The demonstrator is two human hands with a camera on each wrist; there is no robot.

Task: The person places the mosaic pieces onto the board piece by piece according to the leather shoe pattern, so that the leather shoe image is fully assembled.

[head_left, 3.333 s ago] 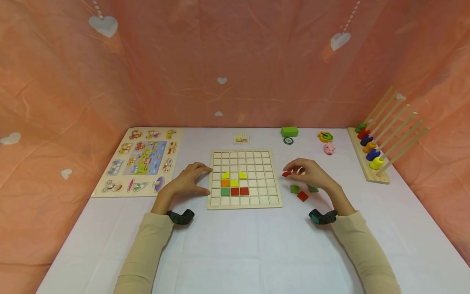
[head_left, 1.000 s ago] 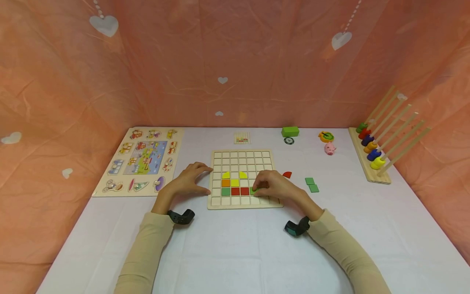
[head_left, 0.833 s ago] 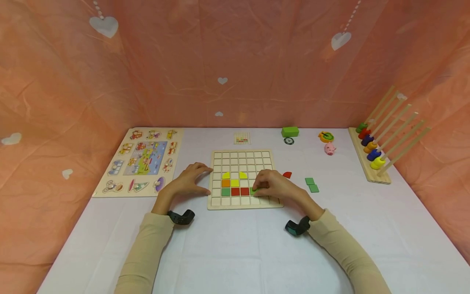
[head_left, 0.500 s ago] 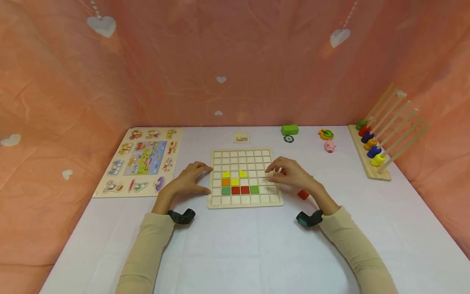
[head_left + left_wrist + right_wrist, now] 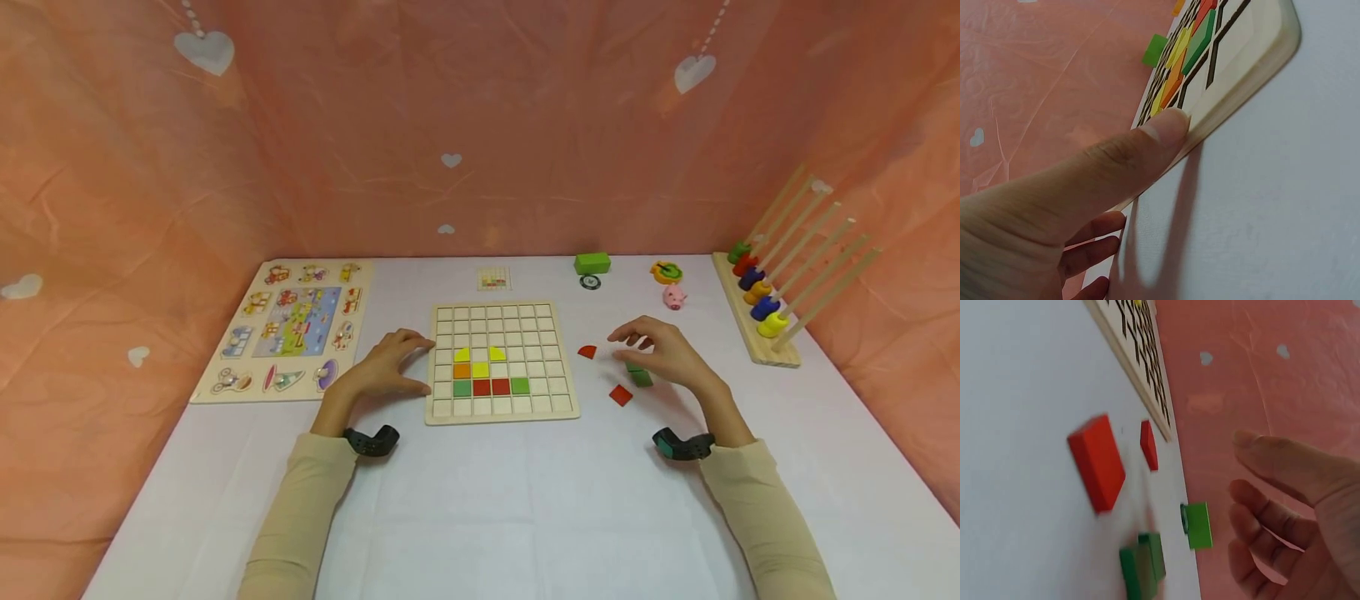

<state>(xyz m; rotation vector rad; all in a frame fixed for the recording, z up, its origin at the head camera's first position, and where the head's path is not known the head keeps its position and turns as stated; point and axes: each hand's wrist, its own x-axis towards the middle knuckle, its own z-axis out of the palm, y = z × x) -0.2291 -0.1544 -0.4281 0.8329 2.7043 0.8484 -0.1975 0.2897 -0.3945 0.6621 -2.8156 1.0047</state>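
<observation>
My left hand rests at the left edge of a wooden grid board, thumb and fingers spread along it. In the left wrist view its thumb touches the rim. On the board, a row holds a dark green tile, two red tiles and a light green tile; orange and yellow pieces sit above. My right hand hovers, holding nothing, over two green tiles, partly covering one. Left of it lie a red quarter-round tile and a red square tile.
A small pattern card lies behind the board. A picture puzzle is at left. At back right are a green block, a round black-and-white disc, a pig figure and a peg rack.
My right hand lets go of the light green tile in the row beside the red ones, then moves right, off the board to the loose tiles. My left hand stays at the board's edge.
</observation>
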